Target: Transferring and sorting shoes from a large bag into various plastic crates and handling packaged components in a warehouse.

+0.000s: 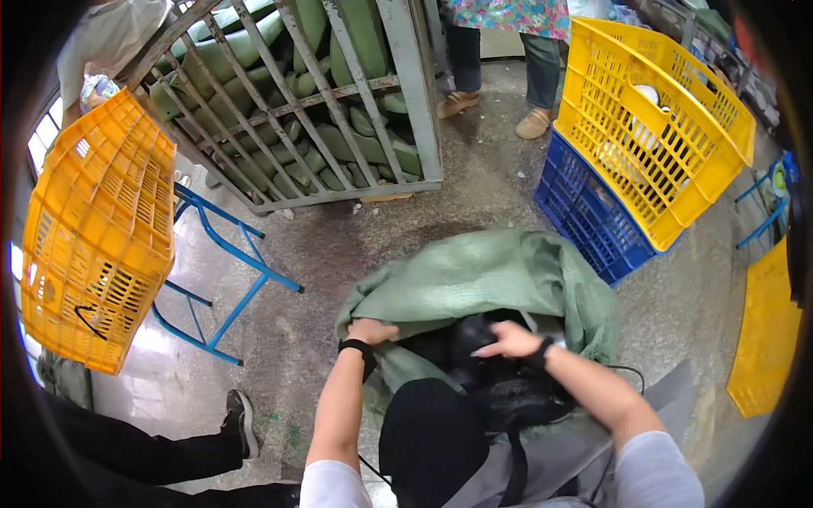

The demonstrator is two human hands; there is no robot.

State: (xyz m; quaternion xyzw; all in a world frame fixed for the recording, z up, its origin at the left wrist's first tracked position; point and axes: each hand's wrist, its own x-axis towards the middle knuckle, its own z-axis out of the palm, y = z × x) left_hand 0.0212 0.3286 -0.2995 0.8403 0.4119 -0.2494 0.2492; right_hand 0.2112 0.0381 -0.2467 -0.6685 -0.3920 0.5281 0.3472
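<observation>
A large green woven sack (474,267) lies open on the floor in front of me. My left hand (371,331) is closed on the left edge of its mouth. Inside the opening is a pile of black items (517,398), too dark to name. Over that pile my right hand (512,340) reaches in from the right, its fingers pointing left and closed on a smooth black item (472,339). That item is blurred, and its lower part merges with the pile. My knee, in black, presses close to the near side of the sack.
An orange crate (102,212) sits on a blue metal stand (224,245) at left. A metal cage (296,110) holds green sacks ahead. At right, a yellow crate (652,127) rests on a blue crate (593,207). One person stands beyond; another's shoe (240,423) is at lower left.
</observation>
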